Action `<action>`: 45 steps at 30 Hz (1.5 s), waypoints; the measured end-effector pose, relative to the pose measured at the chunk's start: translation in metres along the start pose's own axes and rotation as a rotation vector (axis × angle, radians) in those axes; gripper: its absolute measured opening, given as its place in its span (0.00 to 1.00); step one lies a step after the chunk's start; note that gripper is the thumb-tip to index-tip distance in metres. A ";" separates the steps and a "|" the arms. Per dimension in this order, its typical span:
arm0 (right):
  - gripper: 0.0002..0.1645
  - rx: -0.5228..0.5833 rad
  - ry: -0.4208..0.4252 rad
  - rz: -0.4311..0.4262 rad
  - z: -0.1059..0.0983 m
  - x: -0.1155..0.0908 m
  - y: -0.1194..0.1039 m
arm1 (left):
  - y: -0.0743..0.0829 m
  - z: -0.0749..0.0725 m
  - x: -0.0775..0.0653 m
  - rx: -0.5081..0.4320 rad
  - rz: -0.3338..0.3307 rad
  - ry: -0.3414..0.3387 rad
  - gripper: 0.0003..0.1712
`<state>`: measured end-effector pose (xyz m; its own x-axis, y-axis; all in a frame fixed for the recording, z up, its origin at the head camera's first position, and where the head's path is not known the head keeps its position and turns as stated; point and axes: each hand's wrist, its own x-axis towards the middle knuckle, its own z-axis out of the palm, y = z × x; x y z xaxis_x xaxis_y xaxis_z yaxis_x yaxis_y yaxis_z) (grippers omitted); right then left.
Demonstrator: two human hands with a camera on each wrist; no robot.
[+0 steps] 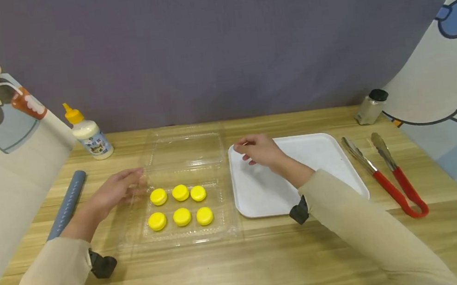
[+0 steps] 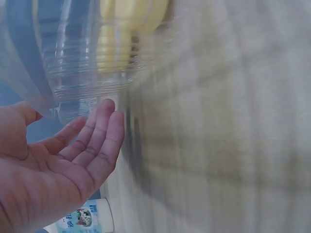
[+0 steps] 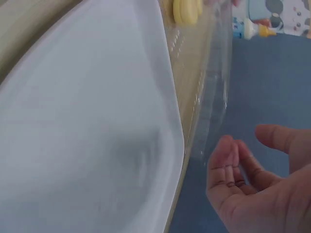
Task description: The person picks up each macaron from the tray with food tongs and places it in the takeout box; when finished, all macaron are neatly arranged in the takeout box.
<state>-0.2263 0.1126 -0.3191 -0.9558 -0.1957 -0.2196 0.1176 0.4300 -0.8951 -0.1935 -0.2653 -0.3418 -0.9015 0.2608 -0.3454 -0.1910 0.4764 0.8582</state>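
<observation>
A clear plastic clamshell box (image 1: 180, 238) lies on the table with its lid (image 1: 185, 149) folded back toward the wall. Several yellow macarons (image 1: 182, 217) sit in its base in two rows. My left hand (image 1: 118, 191) is at the box's left side, near the hinge; in the left wrist view its fingers are loosely extended beside the clear plastic wall. My right hand (image 1: 259, 151) hovers over the back left corner of a white tray (image 1: 307, 171), close to the box's right side. In the right wrist view its thumb is apart from the bent fingers, with nothing between them.
At the back left stands a white squeeze bottle (image 1: 93, 140) with a yellow cap. A grey-blue rolling pin (image 1: 67, 203) lies beside the left forearm. Red-handled tongs (image 1: 400, 189) lie right of the tray. Behind them is a small black-lidded jar (image 1: 371, 108). A grey wall rises behind the table.
</observation>
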 end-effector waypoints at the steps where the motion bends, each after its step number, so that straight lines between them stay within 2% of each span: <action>1: 0.23 -0.011 -0.013 0.013 0.005 0.001 -0.002 | 0.001 -0.001 0.002 0.002 -0.003 0.004 0.43; 6: 0.32 -0.035 -0.081 0.078 0.022 0.007 -0.010 | 0.005 -0.004 0.010 -0.047 -0.010 0.001 0.40; 9: 0.38 -0.003 -0.127 0.108 0.027 0.010 -0.011 | 0.005 -0.004 0.013 -0.087 -0.003 -0.019 0.39; 15: 0.44 0.093 -0.198 0.143 0.026 0.016 -0.007 | 0.002 -0.006 0.012 -0.120 0.034 -0.056 0.41; 24: 0.58 0.122 -0.321 0.154 0.022 0.015 0.004 | -0.004 -0.010 0.006 -0.130 0.046 -0.121 0.44; 32: 0.58 0.191 -0.317 0.163 0.026 0.016 0.007 | -0.011 -0.017 -0.011 -0.118 0.022 -0.219 0.43; 38: 0.51 0.229 -0.304 0.184 0.028 0.016 0.003 | -0.008 -0.016 -0.022 -0.032 -0.039 -0.219 0.40; 45: 0.50 0.283 -0.287 0.162 0.029 0.019 0.001 | -0.007 -0.013 -0.027 -0.081 -0.021 -0.221 0.35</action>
<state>-0.2362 0.0843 -0.3355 -0.8096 -0.4001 -0.4295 0.3676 0.2248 -0.9024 -0.1732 -0.2868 -0.3336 -0.7914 0.4334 -0.4311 -0.2476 0.4175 0.8743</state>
